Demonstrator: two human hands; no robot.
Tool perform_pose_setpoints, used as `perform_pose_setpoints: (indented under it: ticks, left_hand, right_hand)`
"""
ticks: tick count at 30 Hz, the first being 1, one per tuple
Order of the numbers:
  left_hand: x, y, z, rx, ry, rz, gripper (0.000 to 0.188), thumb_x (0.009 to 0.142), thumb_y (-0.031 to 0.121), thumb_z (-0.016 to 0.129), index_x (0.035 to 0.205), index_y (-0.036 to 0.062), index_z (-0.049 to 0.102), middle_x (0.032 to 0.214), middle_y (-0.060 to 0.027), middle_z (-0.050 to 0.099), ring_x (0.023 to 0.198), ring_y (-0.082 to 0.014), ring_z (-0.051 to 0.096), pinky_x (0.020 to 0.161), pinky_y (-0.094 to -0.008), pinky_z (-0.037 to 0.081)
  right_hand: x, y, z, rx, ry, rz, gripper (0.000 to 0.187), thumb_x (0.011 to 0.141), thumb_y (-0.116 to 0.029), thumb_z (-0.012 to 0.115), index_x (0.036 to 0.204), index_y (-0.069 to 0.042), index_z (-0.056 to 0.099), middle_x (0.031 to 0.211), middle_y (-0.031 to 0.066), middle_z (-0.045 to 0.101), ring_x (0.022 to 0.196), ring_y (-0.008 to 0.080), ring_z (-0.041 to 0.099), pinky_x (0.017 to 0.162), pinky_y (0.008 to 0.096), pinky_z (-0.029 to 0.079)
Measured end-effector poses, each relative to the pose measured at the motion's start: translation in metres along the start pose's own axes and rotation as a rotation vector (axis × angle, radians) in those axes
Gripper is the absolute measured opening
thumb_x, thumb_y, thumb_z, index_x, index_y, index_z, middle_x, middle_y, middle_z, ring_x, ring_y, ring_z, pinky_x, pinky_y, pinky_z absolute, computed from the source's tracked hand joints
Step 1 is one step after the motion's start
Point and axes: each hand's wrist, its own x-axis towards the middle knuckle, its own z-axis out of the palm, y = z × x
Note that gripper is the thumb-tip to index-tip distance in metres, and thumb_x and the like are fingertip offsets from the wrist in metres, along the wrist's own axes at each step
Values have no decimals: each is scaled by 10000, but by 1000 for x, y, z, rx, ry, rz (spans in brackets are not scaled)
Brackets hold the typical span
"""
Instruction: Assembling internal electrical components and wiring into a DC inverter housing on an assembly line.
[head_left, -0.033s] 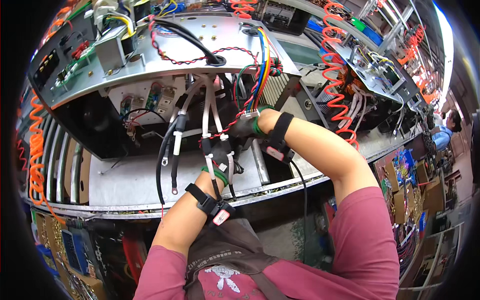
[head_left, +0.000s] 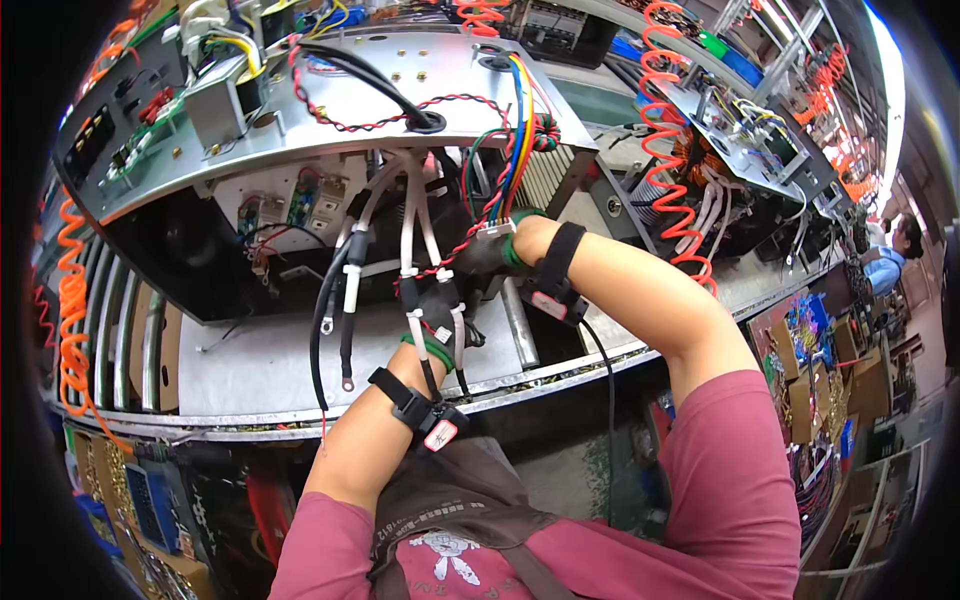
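Note:
An open grey metal chassis (head_left: 330,110) stands tilted on the bench. White-sleeved cables (head_left: 405,215) and black cables with ring lugs (head_left: 330,300) hang from its underside. My left hand (head_left: 437,312), in a dark glove with a green cuff, is closed around the lower ends of the white cables. My right hand (head_left: 492,255), gloved the same way, grips a small white connector (head_left: 496,229) at the end of a multicoloured wire bundle (head_left: 515,110) coming down from the top plate. Both wrists wear black straps, and a cord runs down from the right one.
Orange coiled hoses hang at the left (head_left: 70,300) and right (head_left: 665,130). A second open chassis (head_left: 740,150) sits further right on the metal bench (head_left: 240,365). Another person (head_left: 890,255) works at the far right. Boxes of parts stand below the bench.

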Motion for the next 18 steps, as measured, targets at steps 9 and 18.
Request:
perform_pose_setpoints:
  ticks: [9,18]
  left_hand:
    - [5,22,22,383,37,-39,244,938,109,422,1160,42,497,1109,-99,592,1042,-189,568,811,-276,509]
    - [12,30,14,1600,-231,269,352,912,85,420,1258,27,450,1212,-123,544,1149,-212,513,961,-302,414]
  right_hand:
    - [107,139,33,-332,113,-204,256,860,-284,530,936,-85,673,845,127,657,745,271,595,677,383,469]
    - [142,112,55,-115,231,42,274,830,-245,541,928,-45,702,922,192,665,881,316,641,771,386,481]
